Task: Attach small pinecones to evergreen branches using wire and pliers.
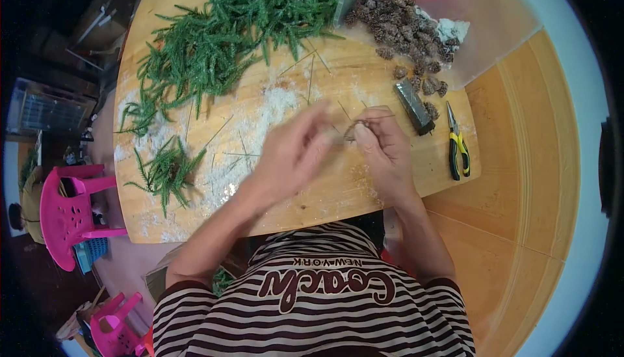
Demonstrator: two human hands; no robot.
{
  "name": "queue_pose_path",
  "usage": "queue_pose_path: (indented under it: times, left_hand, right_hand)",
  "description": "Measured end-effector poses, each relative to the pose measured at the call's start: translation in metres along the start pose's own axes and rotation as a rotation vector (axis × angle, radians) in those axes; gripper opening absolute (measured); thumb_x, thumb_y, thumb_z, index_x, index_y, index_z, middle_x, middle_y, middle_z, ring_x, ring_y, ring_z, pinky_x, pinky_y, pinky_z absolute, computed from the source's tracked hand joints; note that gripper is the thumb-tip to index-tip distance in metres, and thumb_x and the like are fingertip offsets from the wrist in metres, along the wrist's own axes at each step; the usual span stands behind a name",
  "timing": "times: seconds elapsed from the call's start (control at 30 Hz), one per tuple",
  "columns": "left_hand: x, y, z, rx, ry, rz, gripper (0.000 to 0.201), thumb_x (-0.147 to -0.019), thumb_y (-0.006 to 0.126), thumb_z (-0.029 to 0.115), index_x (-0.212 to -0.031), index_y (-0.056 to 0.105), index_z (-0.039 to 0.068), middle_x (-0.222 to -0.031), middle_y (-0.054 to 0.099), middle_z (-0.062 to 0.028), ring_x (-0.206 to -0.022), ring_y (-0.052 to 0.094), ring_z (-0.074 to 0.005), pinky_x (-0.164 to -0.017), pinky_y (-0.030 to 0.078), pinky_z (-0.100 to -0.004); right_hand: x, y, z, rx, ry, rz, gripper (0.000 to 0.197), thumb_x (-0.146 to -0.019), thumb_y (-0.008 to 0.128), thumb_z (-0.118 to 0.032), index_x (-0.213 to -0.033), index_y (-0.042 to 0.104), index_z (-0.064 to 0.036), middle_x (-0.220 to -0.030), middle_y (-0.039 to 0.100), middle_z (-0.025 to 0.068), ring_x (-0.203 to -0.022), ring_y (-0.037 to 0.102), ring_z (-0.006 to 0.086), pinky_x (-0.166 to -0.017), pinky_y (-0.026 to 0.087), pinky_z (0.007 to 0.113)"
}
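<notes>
Over the middle of the wooden table (305, 206), my right hand (387, 155) is closed, thumb and fingers pinching a small brown pine cone (354, 129) that they mostly cover. A thin wire-like strand shows by its fingers. Close beside it on the left is my left hand (296, 152), smeared by motion, so its finger pose is unclear. To the right of my right hand lies a dark bar-shaped bundle (411, 105). Beyond that sits a pair of needle-nose pliers (458, 145) with yellow and black handles.
A large heap of green artificial pine sprigs (253, 25) covers the far left, with a separate sprig (170, 170) nearer. Pine cones (400, 25) spill from a clear plastic bin (500, 38). White flakes (276, 106) and thin stems are scattered about. Pink chairs (71, 211) stand left.
</notes>
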State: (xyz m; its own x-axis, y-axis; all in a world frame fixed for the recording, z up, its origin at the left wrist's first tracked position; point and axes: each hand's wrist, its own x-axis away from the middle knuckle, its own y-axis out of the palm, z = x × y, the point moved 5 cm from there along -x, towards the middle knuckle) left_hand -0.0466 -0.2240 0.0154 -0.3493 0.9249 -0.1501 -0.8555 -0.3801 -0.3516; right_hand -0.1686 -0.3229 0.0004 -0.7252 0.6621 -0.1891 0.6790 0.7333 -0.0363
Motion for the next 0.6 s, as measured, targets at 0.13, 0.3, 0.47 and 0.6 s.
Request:
queue_pose_path:
  times: [0.13,0.3,0.47,0.6]
  left_hand:
    - [-0.072,-0.05,-0.02,-0.318,0.171,0.272,0.025,-0.088,0.053,0.018,-0.106,0.054,0.0,-0.09,0.061,-0.0124,-0.067,0.056,-0.0167,-0.057,0.045,-0.0288]
    - [-0.149,-0.106,-0.027,-0.881,0.501,0.703,0.028,-0.086,0.056,0.025,-0.102,0.054,0.003,-0.089,0.062,-0.0153,-0.07,0.058,-0.0343,-0.063,0.048,-0.0415]
    - [-0.168,-0.133,-0.059,-1.068,0.0,0.418,0.033,-0.082,0.06,0.032,-0.09,0.057,0.0,-0.082,0.063,-0.0172,-0.07,0.058,-0.0389,-0.066,0.047,-0.0445]
    - [-0.139,-0.125,-0.047,-0.878,-0.072,0.39,0.031,-0.082,0.06,0.029,-0.084,0.057,-0.002,-0.077,0.063,-0.0163,-0.069,0.059,-0.0342,-0.063,0.047,-0.0404]
  right_hand:
    - [0.007,-0.011,-0.003,-0.175,0.182,0.029,0.015,-0.091,0.05,-0.009,-0.103,0.047,-0.0004,-0.087,0.057,0.0069,-0.065,0.049,0.0061,-0.057,0.041,0.018]
    - [0.017,-0.007,-0.008,-0.178,0.19,-0.093,0.016,-0.091,0.05,-0.008,-0.104,0.044,-0.0005,-0.091,0.059,0.0094,-0.062,0.048,0.0064,-0.054,0.04,0.018]
    - [0.031,-0.006,-0.004,-0.118,0.211,-0.162,0.017,-0.089,0.051,-0.003,-0.103,0.044,0.0005,-0.091,0.06,0.0096,-0.066,0.05,0.0067,-0.056,0.042,0.019]
    - [0.035,-0.012,0.006,-0.032,0.15,-0.185,0.017,-0.088,0.053,-0.001,-0.103,0.045,0.0011,-0.091,0.06,0.0094,-0.07,0.052,0.007,-0.057,0.044,0.02]
